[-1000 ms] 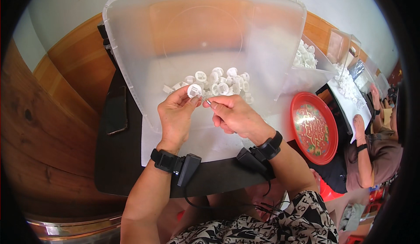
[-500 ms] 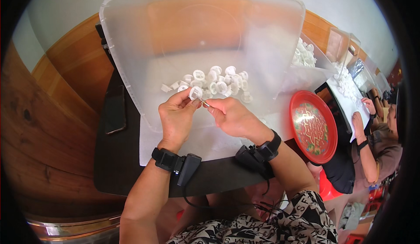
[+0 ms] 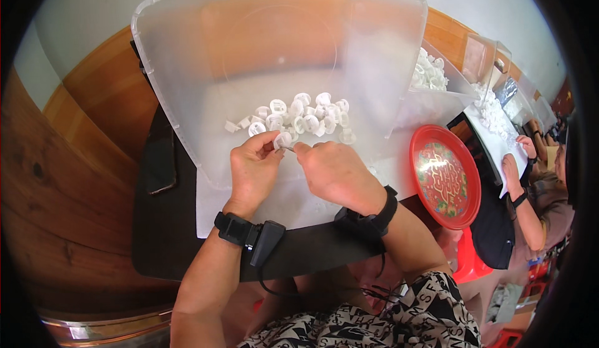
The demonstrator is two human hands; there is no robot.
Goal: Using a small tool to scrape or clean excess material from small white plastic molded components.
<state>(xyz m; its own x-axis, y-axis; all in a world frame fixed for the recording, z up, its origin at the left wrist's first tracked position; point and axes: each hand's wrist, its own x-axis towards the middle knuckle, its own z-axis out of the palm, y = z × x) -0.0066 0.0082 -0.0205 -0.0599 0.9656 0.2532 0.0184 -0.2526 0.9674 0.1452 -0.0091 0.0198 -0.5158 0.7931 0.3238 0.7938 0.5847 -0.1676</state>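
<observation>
Between the thumb and fingers of my left hand (image 3: 251, 164) is a small round white plastic part (image 3: 282, 140). My right hand (image 3: 340, 170) is closed around a thin metal tool (image 3: 289, 149); its tip meets the part's lower right edge. Most of that tool is hidden in my fist, so its exact kind does not show. Just beyond my hands lies a loose heap of similar white plastic parts (image 3: 311, 123), inside a large translucent plastic bin (image 3: 143, 55) tipped on its side, with its opening facing me.
A white sheet (image 3: 215, 214) covers part of the dark table (image 3: 156, 248). A dark phone-like slab (image 3: 163, 167) lies at the left. On the right are a red round tray (image 3: 417, 192), another clear bin (image 3: 458, 80) of white parts, and a co-worker (image 3: 536, 204) at a white surface.
My right hand has rolled over, back now facing up, with the metal tool more hidden. The white part has tilted and dropped slightly in my left fingers.
</observation>
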